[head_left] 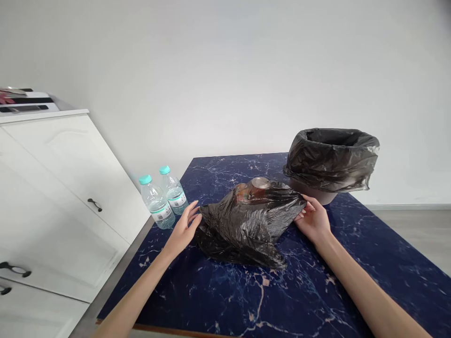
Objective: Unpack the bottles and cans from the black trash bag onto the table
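Observation:
A crumpled black plastic bag lies on the dark blue marbled table, spread between my two hands. My left hand has its thumb and fingertips on the bag's left edge, just right of the bottles. On the other side, my right hand pinches the bag's right corner between thumb and fingers. A round-topped container with reddish sides, like a can or jar, pokes out at the bag's far side; its lower part is covered by the thin plastic.
Two clear water bottles with turquoise caps stand at the table's left edge. A bin lined with another black bag stands at the back right. White cabinets are on the left, and a pale wall rises behind the table.

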`<state>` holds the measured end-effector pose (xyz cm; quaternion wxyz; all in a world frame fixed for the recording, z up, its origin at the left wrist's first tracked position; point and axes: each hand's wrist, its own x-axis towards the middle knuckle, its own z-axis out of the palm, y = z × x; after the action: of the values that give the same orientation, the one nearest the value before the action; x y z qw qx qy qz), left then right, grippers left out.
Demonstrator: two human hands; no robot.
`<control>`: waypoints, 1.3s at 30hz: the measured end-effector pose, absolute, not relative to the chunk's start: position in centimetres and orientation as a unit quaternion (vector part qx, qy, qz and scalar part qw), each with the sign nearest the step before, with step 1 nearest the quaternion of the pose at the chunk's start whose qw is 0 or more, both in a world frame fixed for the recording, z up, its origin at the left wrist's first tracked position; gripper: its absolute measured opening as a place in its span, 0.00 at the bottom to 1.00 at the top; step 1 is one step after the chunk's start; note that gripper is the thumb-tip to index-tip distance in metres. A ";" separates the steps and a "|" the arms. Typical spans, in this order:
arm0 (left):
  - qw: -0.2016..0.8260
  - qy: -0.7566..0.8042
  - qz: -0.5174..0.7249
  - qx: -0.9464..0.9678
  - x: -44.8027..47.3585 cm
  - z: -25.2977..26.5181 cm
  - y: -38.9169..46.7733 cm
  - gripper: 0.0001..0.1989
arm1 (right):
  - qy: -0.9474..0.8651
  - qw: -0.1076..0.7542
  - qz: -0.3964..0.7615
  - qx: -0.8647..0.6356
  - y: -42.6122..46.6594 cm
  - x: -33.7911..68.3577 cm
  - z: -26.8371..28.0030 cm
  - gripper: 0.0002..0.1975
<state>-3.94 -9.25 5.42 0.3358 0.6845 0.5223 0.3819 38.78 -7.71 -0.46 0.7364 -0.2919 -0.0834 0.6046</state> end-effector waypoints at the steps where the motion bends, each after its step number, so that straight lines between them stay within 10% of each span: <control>1: 0.337 0.524 0.386 0.681 -4.0 5.0 -8.4 0.29 | -0.083 0.737 0.604 -0.293 -7.7 38.8 -0.5 0.17; 11: 0.297 0.563 0.414 0.650 -5.6 3.0 -5.2 0.30 | -0.085 0.736 0.605 -0.292 -7.6 38.8 -0.3 0.16; 24: 0.093 0.415 0.369 0.827 -1.2 6.2 -13.4 0.06 | -0.066 0.733 0.610 -0.293 -7.7 38.8 -0.2 0.15; 39: 0.051 0.334 0.218 0.916 7.6 5.8 -9.7 0.20 | -0.105 0.728 0.614 -0.286 -7.6 38.7 -0.2 0.17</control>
<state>7.59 -9.71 5.85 0.0508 0.9156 0.3338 0.2182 38.72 -7.64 -0.15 0.7280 -0.2857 -0.1048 0.6143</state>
